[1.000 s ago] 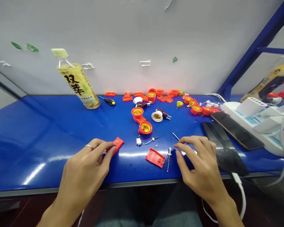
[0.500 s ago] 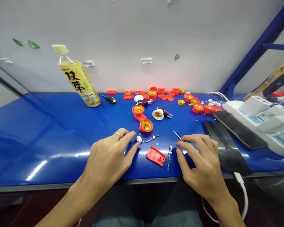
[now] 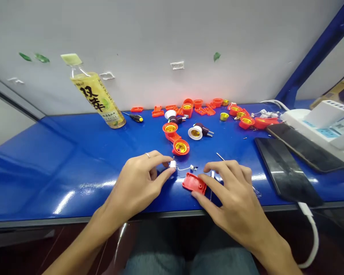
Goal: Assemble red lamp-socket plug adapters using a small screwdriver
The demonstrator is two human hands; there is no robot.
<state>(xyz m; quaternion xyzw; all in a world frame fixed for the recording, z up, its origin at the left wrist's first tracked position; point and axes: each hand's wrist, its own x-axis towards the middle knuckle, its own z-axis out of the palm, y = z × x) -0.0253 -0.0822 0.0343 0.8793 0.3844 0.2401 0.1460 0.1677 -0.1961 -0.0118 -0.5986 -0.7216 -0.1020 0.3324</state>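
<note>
My left hand, with a ring on one finger, pinches a small white part between thumb and index finger. A thin wire runs right from that part. My right hand has its thumb and index finger closed on the right end of a flat red plastic cover lying on the blue table. A screw lies partly hidden under my right fingers. Just beyond both hands sits a double orange lamp socket.
A tea bottle leans at the back left beside a screwdriver. Several orange sockets and brass shells lie along the wall, and a white socket with plug. Two dark phones and a white power strip sit at right.
My left hand moved right from the red piece at the table's front to the small white part. My right hand shifted left onto the red cover. The camera view turned slightly.
</note>
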